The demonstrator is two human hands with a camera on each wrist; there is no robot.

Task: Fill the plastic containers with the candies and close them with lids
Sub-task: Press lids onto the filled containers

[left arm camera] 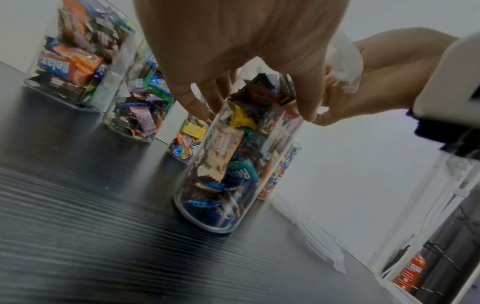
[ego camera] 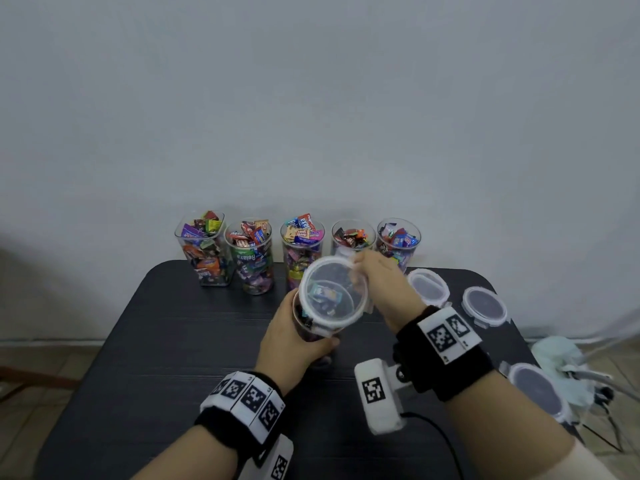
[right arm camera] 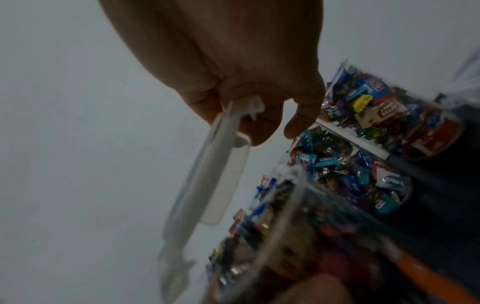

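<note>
Fingers (ego camera: 358, 263) of right hand (ego camera: 381, 282) pinching lid (ego camera: 332, 294), tilted over jar (left arm camera: 233, 156) at frame centre; left hand (ego camera: 287, 337) wrapped round jar, standing on bench (ego camera: 173, 341).

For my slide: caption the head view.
Left hand steadies a candy-filled container while right hand brings a lid.

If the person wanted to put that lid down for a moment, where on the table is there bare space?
The table is bare on its left half, in front of the back row of filled containers and left of the left hand. The right edge is crowded with spare lids.
</note>
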